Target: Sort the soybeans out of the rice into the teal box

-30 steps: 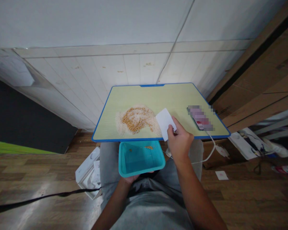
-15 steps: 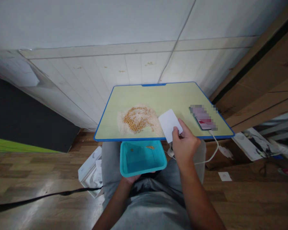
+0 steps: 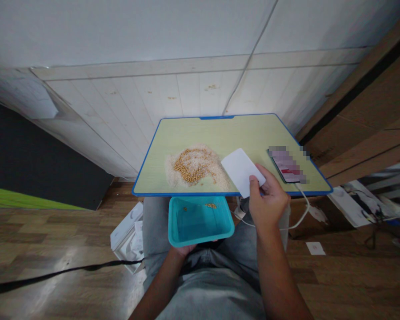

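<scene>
A white card (image 3: 240, 171) is pinched between the thumb and fingers of my right hand (image 3: 268, 200), above the table's front edge. Just left of the card, soybeans (image 3: 190, 171) lie mixed with rice grains (image 3: 216, 166) in a loose pile on the table. Below that edge, over my lap, my left hand (image 3: 185, 250) holds a teal plastic tray (image 3: 200, 243) from underneath; most of its fingers are hidden by the tray. Some soybeans (image 3: 211, 206) rest inside the tray near its far wall.
The small yellow-green table (image 3: 253, 129) has a blue rim and stands against the wall. A phone (image 3: 285, 166) lies on its right side, with a white cable (image 3: 302, 215) hanging over the edge. An open white box (image 3: 128, 235) sits on the floor at left, cardboard (image 3: 370, 111) at right.
My right hand and the card have shifted slightly right, away from the pile. The whole view has also moved a little. The tray stays in my left hand.
</scene>
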`<state>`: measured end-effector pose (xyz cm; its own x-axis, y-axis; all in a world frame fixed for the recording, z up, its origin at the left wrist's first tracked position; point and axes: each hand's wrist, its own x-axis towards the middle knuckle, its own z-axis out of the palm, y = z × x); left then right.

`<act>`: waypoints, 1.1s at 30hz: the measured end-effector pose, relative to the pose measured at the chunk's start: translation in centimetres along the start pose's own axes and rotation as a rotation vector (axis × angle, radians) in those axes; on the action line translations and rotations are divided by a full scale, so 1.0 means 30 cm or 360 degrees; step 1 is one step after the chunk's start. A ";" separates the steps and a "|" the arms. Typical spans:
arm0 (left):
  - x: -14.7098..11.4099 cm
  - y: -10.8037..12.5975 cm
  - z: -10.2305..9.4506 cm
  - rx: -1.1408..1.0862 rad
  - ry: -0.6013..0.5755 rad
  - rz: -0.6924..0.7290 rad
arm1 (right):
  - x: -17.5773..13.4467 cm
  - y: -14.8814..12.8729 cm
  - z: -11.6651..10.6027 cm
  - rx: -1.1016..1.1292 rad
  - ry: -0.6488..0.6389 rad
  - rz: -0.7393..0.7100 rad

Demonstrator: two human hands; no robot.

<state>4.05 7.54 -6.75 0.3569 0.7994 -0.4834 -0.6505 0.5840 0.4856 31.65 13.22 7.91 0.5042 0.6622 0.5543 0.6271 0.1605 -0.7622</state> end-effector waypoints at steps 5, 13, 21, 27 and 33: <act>0.000 0.008 0.010 -0.0019 -0.0110 -0.0016 | -0.006 -0.074 -0.006 0.0008 -0.0043 -0.0150; -0.010 0.011 0.031 -0.0010 -0.0154 0.0012 | 0.002 -0.094 -0.038 -0.0026 -0.0107 -0.0310; -0.008 0.011 0.024 0.0044 -0.0076 -0.0003 | 0.006 -0.107 -0.054 -0.0040 -0.0149 -0.0343; -0.009 0.009 0.019 0.0076 -0.0066 0.0010 | 0.004 -0.111 -0.057 -0.0004 -0.0147 -0.0373; -0.005 0.006 0.013 0.0081 -0.0137 0.0000 | 0.033 -0.107 -0.038 -0.0042 -0.0132 -0.0344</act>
<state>4.14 7.60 -6.30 0.4144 0.8073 -0.4201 -0.6166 0.5886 0.5229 30.79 12.53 11.28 0.3067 0.6725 0.6736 0.7312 0.2866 -0.6190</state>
